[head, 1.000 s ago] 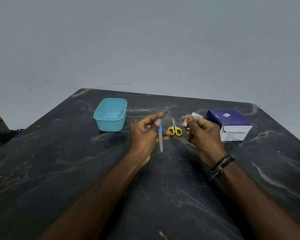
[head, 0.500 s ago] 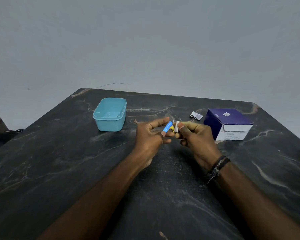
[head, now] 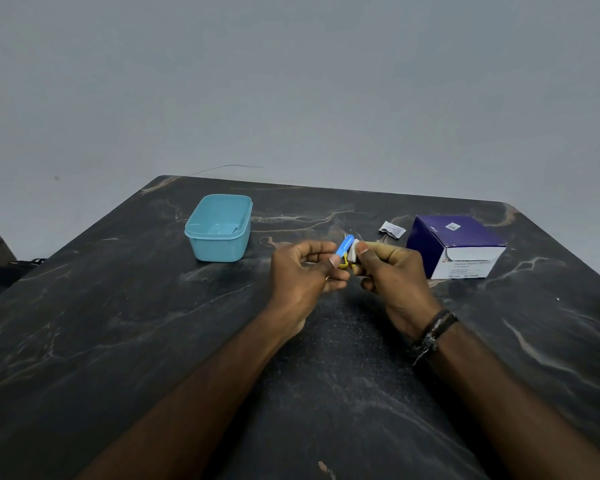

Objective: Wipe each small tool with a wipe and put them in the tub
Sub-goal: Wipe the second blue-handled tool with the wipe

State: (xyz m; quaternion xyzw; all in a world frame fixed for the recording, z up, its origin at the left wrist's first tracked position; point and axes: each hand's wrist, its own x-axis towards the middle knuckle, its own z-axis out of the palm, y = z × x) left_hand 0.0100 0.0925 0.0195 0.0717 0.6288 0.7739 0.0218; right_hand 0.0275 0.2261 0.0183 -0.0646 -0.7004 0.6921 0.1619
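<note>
Plainly the weak spot is the grip: the left hand [head: 302, 271] pinches a small blue-handled tool [head: 345, 245] — it looks like a nail file — between thumb and fingertips at its lower part, with the blue end angled up and away toward the right hand [head: 392, 271]. That hand has its thumb and fingers curled round a folded white wipe [head: 354, 252], pressed against the tool's blue end. A hard rub along so slim a tool could twist it out of the pinch and send it onto the dark marbled surface [head: 118, 341], where it would need wiping again. A light, hurried pass might equally leave part of the handle untouched, since the left fingers cover the portion they hold. Yellow-handled scissors [head: 343, 265] lie on the surface just beyond and between the two hands, partly hidden by them; a dropped tool or a sweeping wrist could knock them about. The turquoise tub [head: 219, 228] stands beyond the left hand and off to its outer side, well apart — so carrying the tool there means a reach with a thin pinch, another chance to let it slip. Something small seems already to lie inside the tub, though I cannot tell what. Beyond the right hand sit a torn wipe sachet [head: 392, 229] and, further out, a purple and white box [head: 454, 245], both clear of the work.
</note>
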